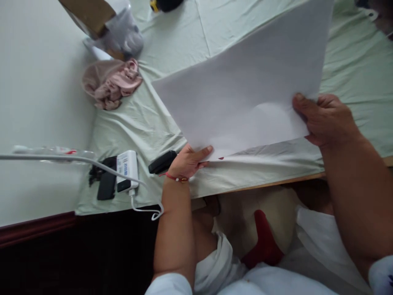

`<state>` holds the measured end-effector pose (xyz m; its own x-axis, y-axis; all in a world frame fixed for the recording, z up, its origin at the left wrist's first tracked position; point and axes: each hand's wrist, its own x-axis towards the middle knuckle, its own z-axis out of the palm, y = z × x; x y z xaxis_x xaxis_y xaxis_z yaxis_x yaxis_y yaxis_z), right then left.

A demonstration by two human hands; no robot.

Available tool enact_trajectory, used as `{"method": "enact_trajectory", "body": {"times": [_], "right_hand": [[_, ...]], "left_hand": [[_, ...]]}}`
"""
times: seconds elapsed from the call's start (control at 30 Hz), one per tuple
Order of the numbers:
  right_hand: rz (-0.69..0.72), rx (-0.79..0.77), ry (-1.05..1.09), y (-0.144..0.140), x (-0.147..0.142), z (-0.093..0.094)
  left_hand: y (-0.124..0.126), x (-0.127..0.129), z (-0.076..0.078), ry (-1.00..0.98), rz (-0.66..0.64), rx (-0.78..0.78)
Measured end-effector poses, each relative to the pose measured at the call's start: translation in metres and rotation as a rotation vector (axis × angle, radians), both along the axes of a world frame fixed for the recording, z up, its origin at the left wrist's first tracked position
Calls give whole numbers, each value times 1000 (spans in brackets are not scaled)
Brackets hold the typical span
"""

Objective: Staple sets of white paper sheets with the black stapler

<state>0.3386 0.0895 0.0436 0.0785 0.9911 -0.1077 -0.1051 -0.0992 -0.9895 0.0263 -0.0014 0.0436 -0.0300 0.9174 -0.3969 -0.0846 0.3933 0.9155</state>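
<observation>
A large sheet of white paper (pixel 242 86) is held up, tilted, over the cloth-covered surface. My left hand (pixel 188 161) grips its lower left corner, thumb on top. At the lower right edge, my right hand (pixel 330 116) pinches the sheet, thumb on the near face, and the paper bulges slightly beside that thumb. The fingers behind the sheet are mostly hidden. A small dark red spot shows at the sheet's bottom edge, near my left thumb. Just left of my left hand lies a black case-like object (pixel 162 162).
A white power bank (pixel 127 170) with a cable (pixel 104 167) lies at left, beside a black phone-like object (pixel 107 184) and a clear plastic bottle (pixel 55 153). Farther back are pink fabric (pixel 113 84), a plastic bag (pixel 125 37) and a cardboard box (pixel 89 16). Pale green cloth (pixel 172 49) covers the surface.
</observation>
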Motion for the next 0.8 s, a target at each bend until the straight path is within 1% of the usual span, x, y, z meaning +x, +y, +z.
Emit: {"method": "enact_trajectory", "body": {"times": [0.13, 0.27, 0.37, 0.43, 0.53, 0.63, 0.73, 0.8], "right_hand": [[28, -10, 15, 1, -1, 3], [45, -17, 43, 2, -2, 2], [27, -13, 65, 2, -3, 2], [21, -14, 57, 2, -4, 1], [-7, -3, 21, 3, -3, 0], [-54, 68, 1, 5, -2, -3], [-88, 121, -9, 5, 0, -3], [-89, 113, 3, 5, 0, -2]], "left_hand": [[0, -5, -3, 35, -2, -8], [-2, -8, -5, 99, -9, 28], [-3, -7, -3, 66, 0, 47], [-3, -6, 0, 26, -29, 34], [-3, -6, 6, -23, -138, -29], [-3, -6, 7, -56, -211, -75], [-4, -8, 4, -49, -221, -83], [-4, -9, 1, -40, -195, -75]]}}
